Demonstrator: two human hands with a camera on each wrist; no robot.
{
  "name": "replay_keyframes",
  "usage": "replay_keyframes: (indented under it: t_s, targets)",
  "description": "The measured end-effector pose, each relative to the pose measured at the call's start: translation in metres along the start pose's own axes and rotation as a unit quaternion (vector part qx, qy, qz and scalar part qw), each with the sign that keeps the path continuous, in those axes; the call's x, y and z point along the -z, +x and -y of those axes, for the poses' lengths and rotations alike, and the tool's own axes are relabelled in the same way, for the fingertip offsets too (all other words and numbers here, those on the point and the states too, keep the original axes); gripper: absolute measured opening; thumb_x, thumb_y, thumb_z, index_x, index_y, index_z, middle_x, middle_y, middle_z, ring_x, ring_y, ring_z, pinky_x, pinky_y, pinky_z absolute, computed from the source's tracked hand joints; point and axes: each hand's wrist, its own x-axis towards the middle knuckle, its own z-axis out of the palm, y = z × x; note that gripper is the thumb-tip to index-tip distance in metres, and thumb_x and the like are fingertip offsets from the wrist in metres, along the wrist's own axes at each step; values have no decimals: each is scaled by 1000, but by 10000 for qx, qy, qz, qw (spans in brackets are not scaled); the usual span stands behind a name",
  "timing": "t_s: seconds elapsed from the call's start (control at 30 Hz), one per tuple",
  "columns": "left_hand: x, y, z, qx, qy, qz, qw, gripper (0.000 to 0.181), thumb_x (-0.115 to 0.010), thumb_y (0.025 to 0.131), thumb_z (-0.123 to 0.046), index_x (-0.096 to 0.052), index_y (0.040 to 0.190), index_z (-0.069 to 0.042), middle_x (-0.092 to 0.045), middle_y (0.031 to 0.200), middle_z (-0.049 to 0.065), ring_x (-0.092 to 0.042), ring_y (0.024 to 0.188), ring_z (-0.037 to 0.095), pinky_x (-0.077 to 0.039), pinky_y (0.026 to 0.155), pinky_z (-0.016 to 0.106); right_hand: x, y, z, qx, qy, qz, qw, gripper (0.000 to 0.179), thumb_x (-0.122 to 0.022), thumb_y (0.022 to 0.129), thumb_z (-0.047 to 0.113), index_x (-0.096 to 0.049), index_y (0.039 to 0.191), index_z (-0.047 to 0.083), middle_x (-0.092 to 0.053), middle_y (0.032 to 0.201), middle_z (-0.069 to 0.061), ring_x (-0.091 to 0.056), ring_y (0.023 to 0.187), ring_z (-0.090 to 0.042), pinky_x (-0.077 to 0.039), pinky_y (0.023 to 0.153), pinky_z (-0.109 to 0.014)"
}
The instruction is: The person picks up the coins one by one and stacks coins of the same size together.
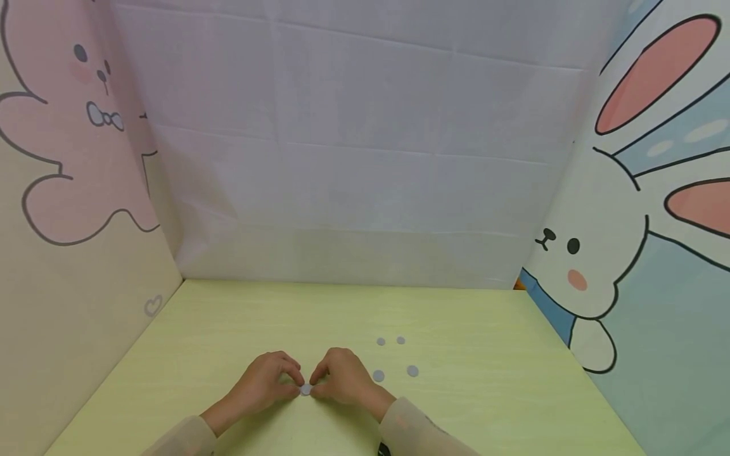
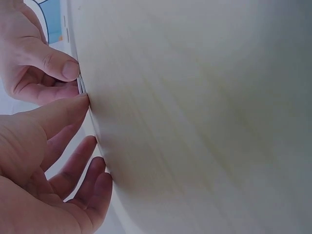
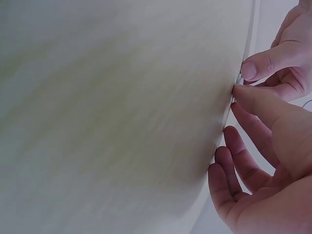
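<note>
A small, flat grey disc [image 1: 305, 389] lies on the pale yellow-green table between both hands. From its left side, the left hand [image 1: 265, 380] holds its edge with thumb and index finger. Opposite, the right hand [image 1: 345, 379] grips the right edge with thumb and fingertips. In the left wrist view the disc [image 2: 81, 85] appears only as a thin sliver between the fingertips. The right wrist view likewise gives just a narrow edge of the disc [image 3: 238, 79]. The remaining fingers of each hand are bent, their tips near the tabletop.
Several similar grey discs lie right of the hands, among them a far disc [image 1: 381, 341] and a nearer disc [image 1: 412, 371]. A white sheet [image 1: 353, 158] closes off the table's back. Printed cartoon panels stand at both sides. A dark object [image 1: 384, 449] shows beside the right sleeve.
</note>
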Motion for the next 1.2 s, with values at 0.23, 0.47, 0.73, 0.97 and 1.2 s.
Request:
replay_keyframes:
  t_s: [0.23, 0.47, 0.73, 0.97, 1.2]
  targets:
    - [-1, 0, 0, 14, 39, -37, 10000, 15, -93, 80, -14, -81, 82, -24, -76, 104, -5, -68, 100, 26, -55, 92, 56, -1, 1, -1, 16, -119, -3, 9999, 7, -93, 82, 24, -86, 83, 23, -70, 86, 17, -51, 80, 3, -44, 74, -19]
    - [-1, 1, 0, 52, 47, -41, 10000, 17, -93, 80, -14, -81, 83, -25, -74, 102, -11, -67, 99, 22, -55, 90, 51, -2, 1, -1, 28, -61, 16, 10000, 7, -93, 82, 23, -87, 83, 22, -72, 86, 17, -52, 80, 2, -43, 75, -19]
    - [0, 1, -1, 35, 35, -24, 10000, 16, -93, 80, -13, -81, 83, -24, -74, 102, -9, -68, 99, 23, -55, 90, 53, 0, 1, 2, -16, -117, 33, 9999, 7, -93, 82, 23, -87, 84, 23, -71, 85, 18, -51, 79, 2, -43, 76, -19]
    - [0, 1, 0, 49, 41, -3, 10000, 16, -93, 80, -14, -81, 83, -24, -74, 102, -9, -68, 99, 23, -55, 91, 54, 1, 0, 4, -79, -65, 41, 9999, 7, -94, 81, 22, -87, 85, 23, -70, 84, 18, -50, 78, 2, -43, 75, -20]
    - [0, 1, 0, 72, -60, 32, 10000, 15, -94, 80, -17, -81, 82, -25, -75, 104, -7, -68, 101, 25, -55, 92, 56, 0, 1, 4, -90, -57, 18, 9999, 7, -94, 81, 23, -87, 83, 23, -70, 83, 17, -49, 77, 2, -42, 73, -19]
